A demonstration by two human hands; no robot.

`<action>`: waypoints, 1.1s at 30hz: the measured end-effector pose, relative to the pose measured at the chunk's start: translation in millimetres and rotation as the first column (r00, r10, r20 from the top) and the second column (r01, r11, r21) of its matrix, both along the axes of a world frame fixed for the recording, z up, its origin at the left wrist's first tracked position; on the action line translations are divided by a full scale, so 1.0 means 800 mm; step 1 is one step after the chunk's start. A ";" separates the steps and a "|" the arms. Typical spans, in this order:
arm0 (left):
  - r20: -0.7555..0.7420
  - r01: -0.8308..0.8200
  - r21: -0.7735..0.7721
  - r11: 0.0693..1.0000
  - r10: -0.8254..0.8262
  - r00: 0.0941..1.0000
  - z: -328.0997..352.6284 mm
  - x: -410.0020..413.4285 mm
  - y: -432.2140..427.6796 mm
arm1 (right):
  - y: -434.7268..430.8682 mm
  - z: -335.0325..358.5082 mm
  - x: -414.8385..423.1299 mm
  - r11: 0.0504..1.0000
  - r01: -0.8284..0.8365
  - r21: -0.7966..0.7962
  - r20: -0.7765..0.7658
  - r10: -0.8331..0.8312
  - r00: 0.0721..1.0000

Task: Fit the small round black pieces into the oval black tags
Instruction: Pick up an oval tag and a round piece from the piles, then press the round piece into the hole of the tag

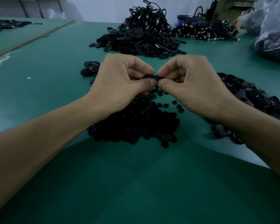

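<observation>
As left hand, right hand pinch tag, pieces lie beneath.

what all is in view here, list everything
table: one, green, under everything
round pieces: one pile, black, near, below the hands
oval tags: one pile, black, right of the right hand
more tags: a few, black, beyond the left hand
corded heap: one, black, far centre
second heap: one, black, far right
plastic bag: one, clear with dark contents, right edge
wooden strip: one, brown, far left
held tag: one, black, pinched between both hands
left hand: one, pinches the held tag's left end
right hand: one, pinches its right end
</observation>
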State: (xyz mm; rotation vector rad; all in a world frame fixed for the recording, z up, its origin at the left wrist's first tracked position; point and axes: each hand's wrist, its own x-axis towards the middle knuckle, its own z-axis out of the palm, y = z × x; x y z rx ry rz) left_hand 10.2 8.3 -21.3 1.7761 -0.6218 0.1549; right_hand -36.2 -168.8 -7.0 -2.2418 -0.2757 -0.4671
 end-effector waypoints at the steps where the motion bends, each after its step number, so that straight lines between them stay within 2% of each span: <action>1: 0.010 -0.007 0.005 1.000 0.007 1.000 0.001 0.000 0.000 | 0.000 0.001 0.000 1.000 0.004 0.004 0.001 -0.004 1.000; 11: 0.088 -0.045 0.066 0.997 0.039 0.995 0.001 0.009 0.006 | -0.004 0.003 -0.002 1.000 -0.019 0.024 -0.009 0.020 1.000; 12: 0.092 -0.081 0.056 0.995 0.075 0.993 -0.001 0.015 0.009 | -0.005 0.002 -0.002 1.000 0.001 -0.020 0.002 -0.001 1.000; 14: 0.088 -0.194 0.010 0.981 0.193 0.977 -0.003 0.032 0.023 | -0.009 0.001 0.000 0.975 0.082 -0.206 0.031 -0.077 0.997; 16: 0.066 -0.313 -0.037 0.949 0.314 0.947 -0.004 0.050 0.041 | -0.019 0.000 0.005 0.884 0.173 -0.434 0.046 -0.170 0.984; 18: 0.046 -0.402 -0.052 0.914 0.404 0.914 -0.006 0.065 0.057 | -0.033 0.000 0.009 0.749 0.242 -0.617 0.041 -0.277 0.960; 20: 0.050 -0.458 -0.040 0.888 0.460 0.887 -0.009 0.076 0.067 | -0.043 0.002 0.011 0.637 0.281 -0.718 0.002 -0.401 0.916; 22: 0.070 -0.483 -0.007 0.875 0.482 0.873 -0.014 0.085 0.076 | -0.047 0.002 0.010 0.590 0.271 -0.761 -0.053 -0.473 0.880; 25: 0.111 -0.508 0.099 0.856 0.498 0.860 -0.020 0.092 0.085 | -0.049 0.000 0.013 0.604 0.215 -0.768 -0.113 -0.457 0.882; 28: 0.220 -0.564 0.204 0.800 0.524 0.823 -0.020 0.092 0.090 | -0.051 0.000 0.015 0.648 0.222 -0.729 -0.111 -0.432 0.895; 33: 0.277 -0.577 0.290 0.764 0.510 0.815 -0.018 0.086 0.090 | -0.055 0.009 0.011 0.660 0.200 -0.724 -0.138 -0.423 0.895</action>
